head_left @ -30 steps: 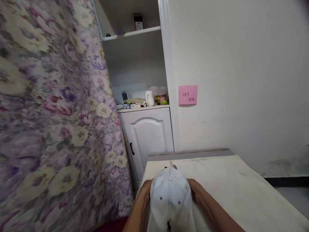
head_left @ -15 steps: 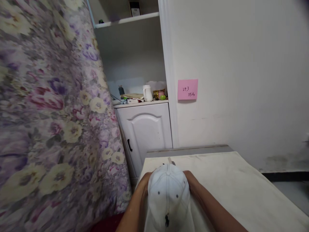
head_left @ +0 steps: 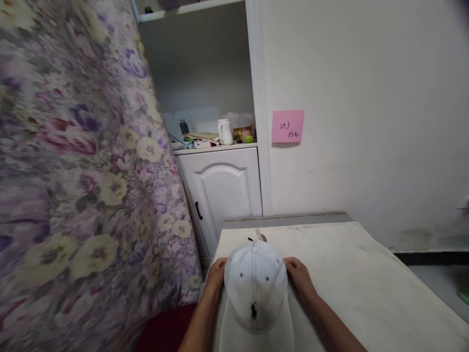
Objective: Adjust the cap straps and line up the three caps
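Note:
A white baseball cap (head_left: 254, 278) with a small dark embroidered emblem is at the table's near edge, its brim toward me and its strap end pointing away. From the left side my left hand (head_left: 217, 274) holds the cap's lower edge, the fingertips hidden behind the crown. On the opposite side my right hand (head_left: 296, 274) is closed on the edge, thumb and fingers against the fabric. Beneath is a table covered with a cream cloth (head_left: 340, 283); whether the cap rests fully on it I cannot tell.
A floral curtain (head_left: 91, 171) hangs along the left. Behind the table stands a white cabinet (head_left: 227, 190) with a white jug (head_left: 224, 132) and clutter on its ledge. A pink note (head_left: 287, 126) is stuck on the wall. A dark red seat-like surface (head_left: 164, 330) shows low left.
The view has tilted down slightly, so the background sits higher. Both hands show more at the cap's sides, and more of the brim is visible. The cap stays between the hands.

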The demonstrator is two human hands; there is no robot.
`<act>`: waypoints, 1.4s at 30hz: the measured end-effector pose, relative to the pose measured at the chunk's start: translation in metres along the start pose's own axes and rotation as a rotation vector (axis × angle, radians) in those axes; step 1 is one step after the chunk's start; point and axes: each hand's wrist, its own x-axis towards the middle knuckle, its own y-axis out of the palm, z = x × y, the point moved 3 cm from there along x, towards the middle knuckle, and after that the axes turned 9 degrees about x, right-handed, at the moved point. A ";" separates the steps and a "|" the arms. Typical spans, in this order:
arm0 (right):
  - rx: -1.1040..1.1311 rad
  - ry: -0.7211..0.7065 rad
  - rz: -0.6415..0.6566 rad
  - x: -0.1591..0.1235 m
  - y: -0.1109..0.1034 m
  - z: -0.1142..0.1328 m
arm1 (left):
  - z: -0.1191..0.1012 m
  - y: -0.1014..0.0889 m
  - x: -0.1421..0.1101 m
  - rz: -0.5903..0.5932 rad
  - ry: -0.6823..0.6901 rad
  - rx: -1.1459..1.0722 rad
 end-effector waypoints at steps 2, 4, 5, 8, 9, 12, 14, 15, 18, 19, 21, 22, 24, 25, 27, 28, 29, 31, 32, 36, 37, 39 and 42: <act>0.026 -0.023 -0.022 -0.026 -0.008 0.001 | 0.012 -0.012 -0.024 0.000 0.001 0.020; 0.054 -0.027 -0.033 -0.054 -0.011 0.001 | 0.021 -0.023 -0.058 -0.039 0.008 0.023; 0.066 -0.023 -0.033 -0.067 -0.010 0.001 | 0.025 -0.026 -0.078 -0.063 0.007 0.025; 0.091 -0.010 -0.027 -0.102 -0.007 0.002 | 0.030 -0.030 -0.133 -0.130 -0.012 0.045; 0.097 -0.010 -0.024 -0.111 -0.006 0.003 | 0.029 -0.029 -0.149 -0.133 -0.011 0.055; 0.116 -0.024 -0.014 -0.133 -0.003 0.007 | 0.025 -0.023 -0.182 -0.137 0.008 0.082; 0.126 -0.037 -0.012 -0.143 -0.003 0.009 | 0.022 -0.020 -0.194 -0.153 0.025 0.097; 0.130 -0.043 -0.013 -0.147 -0.002 0.010 | 0.020 -0.019 -0.198 -0.160 0.033 0.103; 0.134 -0.058 -0.020 -0.156 -0.002 0.013 | 0.017 -0.016 -0.204 -0.165 0.052 0.116; 0.134 -0.063 -0.026 -0.159 -0.002 0.013 | 0.015 -0.016 -0.206 -0.165 0.054 0.118; 0.130 -0.073 -0.042 -0.162 -0.002 0.014 | 0.014 -0.017 -0.208 -0.164 0.050 0.116; 0.128 -0.075 -0.050 -0.163 -0.002 0.014 | 0.013 -0.017 -0.209 -0.165 0.041 0.113; 0.125 -0.070 -0.062 -0.163 -0.003 0.012 | 0.012 -0.017 -0.209 -0.163 0.011 0.102; 0.125 -0.064 -0.063 -0.162 -0.003 0.011 | 0.012 -0.018 -0.210 -0.160 -0.006 0.095; 0.131 -0.047 -0.059 -0.161 -0.003 0.009 | 0.011 -0.017 -0.209 -0.152 -0.032 0.075; 0.135 -0.038 -0.056 -0.160 -0.003 0.008 | 0.011 -0.017 -0.208 -0.151 -0.038 0.064; 0.140 -0.030 -0.052 -0.159 -0.003 0.007 | 0.012 -0.017 -0.208 -0.153 -0.042 0.054; 0.149 -0.016 -0.040 -0.159 -0.003 0.006 | 0.013 -0.016 -0.207 -0.167 -0.044 0.034; 0.155 -0.010 -0.033 -0.159 -0.003 0.006 | 0.014 -0.016 -0.206 -0.175 -0.043 0.026; 0.183 0.035 0.002 -0.160 -0.002 0.004 | 0.018 -0.014 -0.205 -0.191 -0.027 0.000; 0.191 0.056 0.013 -0.160 -0.001 0.003 | 0.019 -0.014 -0.205 -0.189 -0.026 -0.007; 0.208 0.105 0.040 -0.159 0.000 0.001 | 0.019 -0.014 -0.204 -0.173 -0.030 -0.030; 0.232 0.169 0.096 -0.158 0.001 -0.002 | 0.019 -0.013 -0.204 -0.131 -0.037 -0.075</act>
